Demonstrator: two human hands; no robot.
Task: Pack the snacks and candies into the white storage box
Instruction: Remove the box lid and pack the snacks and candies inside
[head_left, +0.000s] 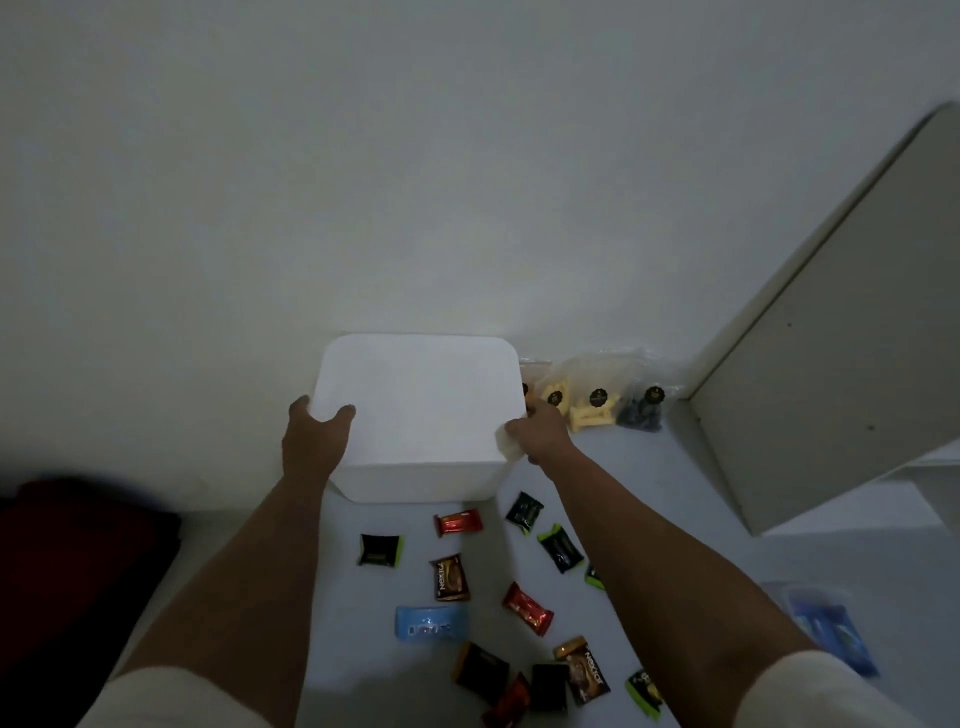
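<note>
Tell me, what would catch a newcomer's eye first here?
The white storage box against the wall, lid on, with the left hand and right hand gripping its two near corners. Then the bright candies scattered in front of it, between the forearms, and the clear snack bags lined up to its right.

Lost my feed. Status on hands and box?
Left hand and right hand grip white box lid corners. Lid on. Candies unpacked in front.
</note>
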